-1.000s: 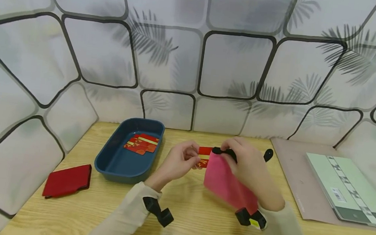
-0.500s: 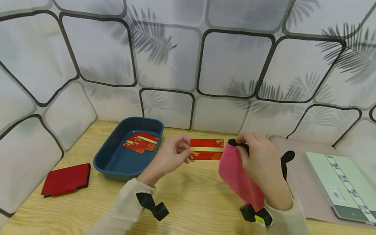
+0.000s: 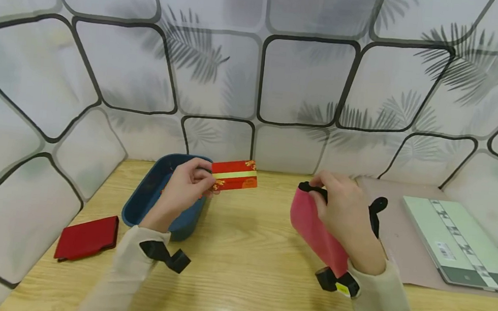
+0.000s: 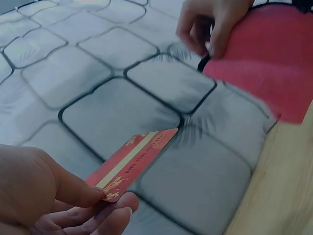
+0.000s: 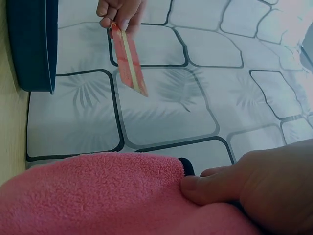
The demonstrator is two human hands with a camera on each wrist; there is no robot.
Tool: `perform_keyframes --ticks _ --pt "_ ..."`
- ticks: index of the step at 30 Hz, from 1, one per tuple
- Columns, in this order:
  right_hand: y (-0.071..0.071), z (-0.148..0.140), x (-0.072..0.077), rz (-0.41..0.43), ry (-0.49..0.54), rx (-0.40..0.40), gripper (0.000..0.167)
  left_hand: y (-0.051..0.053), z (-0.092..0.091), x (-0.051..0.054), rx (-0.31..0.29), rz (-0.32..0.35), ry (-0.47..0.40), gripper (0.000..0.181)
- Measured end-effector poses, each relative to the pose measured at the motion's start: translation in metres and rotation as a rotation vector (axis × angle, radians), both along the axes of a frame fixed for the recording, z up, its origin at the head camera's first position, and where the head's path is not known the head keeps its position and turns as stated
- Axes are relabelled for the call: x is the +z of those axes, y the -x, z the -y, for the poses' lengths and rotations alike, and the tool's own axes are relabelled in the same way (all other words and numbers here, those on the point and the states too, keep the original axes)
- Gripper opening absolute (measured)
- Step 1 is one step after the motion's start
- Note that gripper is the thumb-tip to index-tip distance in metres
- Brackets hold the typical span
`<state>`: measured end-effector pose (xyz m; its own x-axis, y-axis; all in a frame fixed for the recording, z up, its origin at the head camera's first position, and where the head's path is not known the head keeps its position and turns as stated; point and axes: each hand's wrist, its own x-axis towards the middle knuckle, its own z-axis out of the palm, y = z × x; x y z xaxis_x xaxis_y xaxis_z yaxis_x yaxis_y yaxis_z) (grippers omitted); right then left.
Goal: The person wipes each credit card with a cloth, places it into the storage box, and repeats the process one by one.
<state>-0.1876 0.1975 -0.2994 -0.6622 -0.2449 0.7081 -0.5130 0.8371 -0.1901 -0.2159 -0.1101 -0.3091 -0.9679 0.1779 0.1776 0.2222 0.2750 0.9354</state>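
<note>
My left hand pinches a red bank card by its left end, thumb on top and fingers beneath. The card has a yellow stripe and gold patterns, and is held in the air just right of the blue tray. The hand covers most of the tray's inside; only slivers of red show in there. On the right, my right hand grips the black edge of a fuzzy pink cloth, which hangs below it. A black loop sticks out beyond that hand. Card and cloth are well apart.
A dark red wallet-like case lies at the table's left. To the right, a pale green notebook rests on a greyish-pink sheet. Patterned fabric walls in the back and sides of the wooden table.
The card, first partly covered by the cloth, has come clear and moved left with my left hand towards the tray. My right hand shifted slightly right with the cloth, then stayed nearly still.
</note>
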Motion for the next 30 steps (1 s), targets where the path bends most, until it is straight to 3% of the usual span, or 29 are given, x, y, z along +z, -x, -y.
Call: perform_keyframes --ticks 6,11,15,22,30 --pt "0.001 0.002 0.0 0.038 -0.001 0.024 0.017 0.016 0.033 0.006 0.06 0.03 0.047 0.05" --pt "0.001 0.005 -0.001 0.038 -0.011 0.034 0.017 0.031 0.059 0.004 0.082 0.027 0.075 0.045" --pt "0.001 0.006 -0.002 0.049 -0.016 0.037 0.017 0.042 0.075 -0.002 0.097 0.087 0.135 0.045" --pt "0.001 0.008 -0.003 0.091 -0.024 0.04 0.017 0.059 0.088 -0.016 0.075 0.225 0.242 0.047" --pt "0.002 0.01 -0.006 0.065 -0.042 0.069 0.018 0.068 0.094 -0.027 0.117 0.231 0.257 0.048"
